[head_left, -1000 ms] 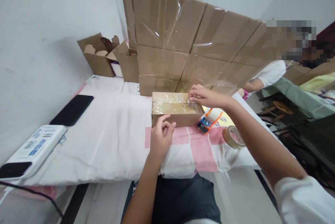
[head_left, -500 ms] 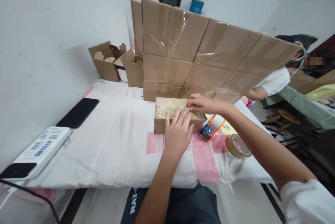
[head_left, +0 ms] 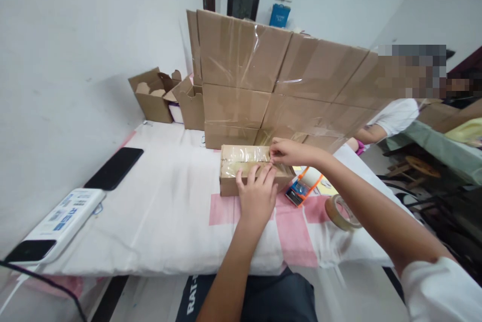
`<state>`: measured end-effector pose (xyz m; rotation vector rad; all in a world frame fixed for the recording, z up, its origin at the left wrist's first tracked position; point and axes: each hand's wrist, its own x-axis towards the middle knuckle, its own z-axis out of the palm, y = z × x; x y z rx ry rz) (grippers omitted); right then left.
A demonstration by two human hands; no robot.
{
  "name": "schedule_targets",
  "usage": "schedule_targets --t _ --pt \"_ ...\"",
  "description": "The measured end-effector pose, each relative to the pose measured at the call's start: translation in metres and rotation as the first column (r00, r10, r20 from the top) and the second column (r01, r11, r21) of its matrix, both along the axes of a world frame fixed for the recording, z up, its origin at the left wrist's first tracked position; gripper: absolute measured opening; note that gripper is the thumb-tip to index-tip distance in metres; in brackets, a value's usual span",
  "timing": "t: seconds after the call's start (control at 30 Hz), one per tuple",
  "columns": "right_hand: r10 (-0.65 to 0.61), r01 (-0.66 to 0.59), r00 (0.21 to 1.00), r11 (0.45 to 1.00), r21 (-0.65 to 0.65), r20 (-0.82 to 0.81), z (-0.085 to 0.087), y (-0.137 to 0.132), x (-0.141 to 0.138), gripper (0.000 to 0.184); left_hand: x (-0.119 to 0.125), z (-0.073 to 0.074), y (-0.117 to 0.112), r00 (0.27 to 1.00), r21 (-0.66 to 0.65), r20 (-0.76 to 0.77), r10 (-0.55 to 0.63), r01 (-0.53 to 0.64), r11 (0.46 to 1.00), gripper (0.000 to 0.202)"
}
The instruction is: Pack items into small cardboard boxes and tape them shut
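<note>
A small brown cardboard box (head_left: 229, 186) lies on the table in front of me, with shiny clear tape (head_left: 244, 154) across its top. My left hand (head_left: 257, 196) rests on the box's near edge, its fingers spread over the top. At the right part of the top, my right hand (head_left: 289, 152) has its fingers pinched together against the taped surface. What sits between those fingertips is too small to make out. Just right of the box stands an orange and blue tape dispenser (head_left: 301, 189). Beside my right forearm is a roll of tape (head_left: 342, 212).
A tall wall of taped cardboard boxes (head_left: 241, 61) rises right behind the small box. Open cartons (head_left: 154, 103) stand at the back left. A black phone (head_left: 115, 167) and a white power bank (head_left: 56, 221) lie at left. Another person's sleeve (head_left: 397, 116) shows at the right.
The view has tilted slightly, so things sit a little lower in it. My left fingers have drawn back slightly toward the box's near edge. My right hand keeps its pinch.
</note>
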<state>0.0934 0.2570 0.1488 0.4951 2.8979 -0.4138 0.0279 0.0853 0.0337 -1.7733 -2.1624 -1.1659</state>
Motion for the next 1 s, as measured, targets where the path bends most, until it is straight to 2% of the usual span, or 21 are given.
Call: schedule_targets --t 0.17,0.37,0.47,0.57,0.7,0.77,0.87,0.93,1.0 --pt "-0.088 0.089 0.996 0.995 0.037 -0.019 -0.004 0.001 -0.001 0.009 0.000 0.000 -0.001 1.000 -0.005 -0.007 -0.002 0.002 1.000 0.038" --pt "-0.219 0.256 0.960 0.939 0.231 -0.174 -0.018 0.011 0.005 0.035 0.001 -0.002 -0.001 1.000 0.004 0.004 -0.001 0.001 1.000 0.038" --pt "-0.273 0.330 0.931 0.913 0.241 -0.241 -0.024 0.015 0.009 0.049 0.000 -0.002 -0.001 1.000 0.003 0.005 -0.006 0.006 1.000 0.037" --pt "-0.386 0.420 0.886 0.902 0.094 -0.258 -0.029 0.015 0.015 0.054 0.000 -0.002 -0.001 1.000 0.004 0.008 -0.001 0.001 1.000 0.036" --pt "-0.569 0.552 0.788 0.822 -0.140 -0.233 -0.043 0.015 0.023 0.051 0.001 -0.001 -0.001 1.000 0.017 0.013 0.007 -0.007 1.000 0.035" --pt "-0.636 0.557 0.737 0.763 -0.329 -0.227 -0.053 0.011 0.026 0.046 0.002 -0.002 -0.001 1.000 0.023 0.017 0.009 -0.009 1.000 0.035" --pt "-0.754 0.492 0.607 0.604 -0.627 -0.251 -0.068 -0.005 0.030 0.041 0.004 -0.002 -0.003 1.000 0.039 0.025 0.010 -0.011 0.999 0.036" --pt "-0.817 0.450 0.513 0.518 -0.727 -0.265 -0.077 -0.021 0.032 0.041 0.003 -0.001 -0.007 1.000 0.054 0.026 0.014 -0.016 0.998 0.038" --pt "-0.828 0.420 0.482 0.506 -0.754 -0.287 -0.083 -0.034 0.036 0.040 0.001 0.000 -0.012 1.000 0.062 0.018 0.013 -0.014 0.998 0.038"
